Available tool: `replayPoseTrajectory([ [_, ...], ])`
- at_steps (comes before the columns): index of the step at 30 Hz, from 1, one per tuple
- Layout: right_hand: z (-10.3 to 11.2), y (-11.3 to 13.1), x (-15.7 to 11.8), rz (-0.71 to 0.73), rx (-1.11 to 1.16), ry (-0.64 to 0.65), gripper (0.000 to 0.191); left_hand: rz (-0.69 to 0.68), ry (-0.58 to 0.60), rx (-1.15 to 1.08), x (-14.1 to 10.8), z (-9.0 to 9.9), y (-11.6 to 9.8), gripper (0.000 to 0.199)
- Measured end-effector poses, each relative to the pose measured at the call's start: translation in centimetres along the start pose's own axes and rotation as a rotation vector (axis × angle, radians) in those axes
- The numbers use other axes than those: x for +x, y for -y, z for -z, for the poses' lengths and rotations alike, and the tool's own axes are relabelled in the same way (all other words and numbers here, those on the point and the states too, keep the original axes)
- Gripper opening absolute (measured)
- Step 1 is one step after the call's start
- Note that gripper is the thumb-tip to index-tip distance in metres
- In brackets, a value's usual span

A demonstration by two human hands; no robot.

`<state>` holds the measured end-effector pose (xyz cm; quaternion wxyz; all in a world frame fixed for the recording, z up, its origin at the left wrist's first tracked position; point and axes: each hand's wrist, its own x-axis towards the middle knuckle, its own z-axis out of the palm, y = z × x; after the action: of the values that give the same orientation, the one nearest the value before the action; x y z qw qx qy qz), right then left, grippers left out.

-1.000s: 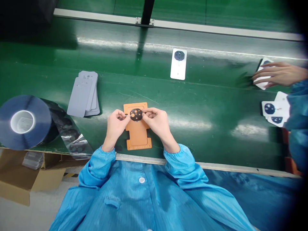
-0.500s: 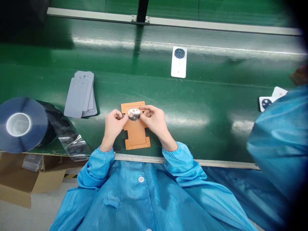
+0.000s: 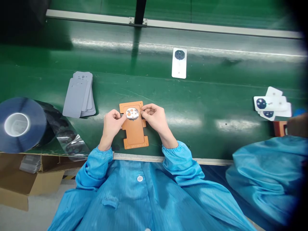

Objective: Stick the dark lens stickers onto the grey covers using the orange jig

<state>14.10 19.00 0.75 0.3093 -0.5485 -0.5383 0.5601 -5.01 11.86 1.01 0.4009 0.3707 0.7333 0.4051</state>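
Observation:
An orange flat fixture plate (image 3: 135, 131) with notched sides lies on the green bench in front of me. Over its upper part is a round, shiny lens film (image 3: 132, 113) with several holes, reflecting white. My left hand (image 3: 112, 126) pinches the film's left edge between thumb and forefinger, other fingers curled. On the opposite side my right hand (image 3: 156, 120) is closed in a pinch at the film's right edge; its exact contact there is too small to see clearly. Whether the film touches the plate cannot be told.
Grey phone-shaped sheets (image 3: 78, 96) lie stacked at left, beside a large film roll (image 3: 36, 125) with its strip hanging forward. One white phone-shaped panel (image 3: 179, 69) lies farther back. More white panels (image 3: 276, 103) are at right, near a co-worker's blue sleeve (image 3: 267, 173). An open cardboard box (image 3: 45, 184) stands below left.
The round film's dark lower half now looks white as its tilt changes. My right fingertips have shifted slightly outward. The co-worker's arm has drawn back toward the bench front, uncovering the white panels.

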Motion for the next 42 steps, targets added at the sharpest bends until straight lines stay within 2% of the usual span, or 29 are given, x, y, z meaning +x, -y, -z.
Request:
replayPoseTrajectory([
  [12,-0.6,-0.2,0.2,0.060,-0.190,-0.014,0.010,-0.009,-0.004,0.000,-0.2,0.1,-0.3,0.033],
  [19,0.1,-0.2,0.8,-0.029,-0.052,0.065,0.014,-0.015,-0.020,0.004,-0.2,0.1,0.0,0.036],
  [25,1.3,0.4,0.2,0.033,-0.022,0.074,0.021,-0.060,-0.033,-0.031,-0.4,0.0,0.7,0.037],
  [31,1.6,0.6,-0.6,0.068,-0.003,0.089,0.022,-0.029,-0.052,-0.131,-1.0,0.4,1.0,0.035],
  [33,1.7,0.7,-0.8,0.067,0.002,0.098,0.023,-0.053,-0.096,-0.088,-1.6,1.4,0.6,0.034],
  [35,1.8,0.8,-0.9,0.068,0.002,0.105,0.024,-0.132,-0.235,0.047,-2.0,3.2,0.1,0.030],
  [38,1.9,0.9,-1.0,0.088,0.006,0.114,0.025,-0.309,-0.499,0.412,-2.1,7.1,-0.6,0.019],
  [39,1.9,0.9,-1.0,0.098,0.012,0.120,0.025,-0.345,-0.535,0.549,-2.0,8.4,-0.6,0.025],
  [40,1.9,0.9,-1.0,0.107,0.019,0.127,0.025,-0.358,-0.530,0.674,-1.8,9.6,-0.6,0.038],
  [42,1.8,0.8,-0.9,0.117,0.034,0.142,0.025,-0.336,-0.440,0.872,-1.6,11.5,-0.1,0.062],
])
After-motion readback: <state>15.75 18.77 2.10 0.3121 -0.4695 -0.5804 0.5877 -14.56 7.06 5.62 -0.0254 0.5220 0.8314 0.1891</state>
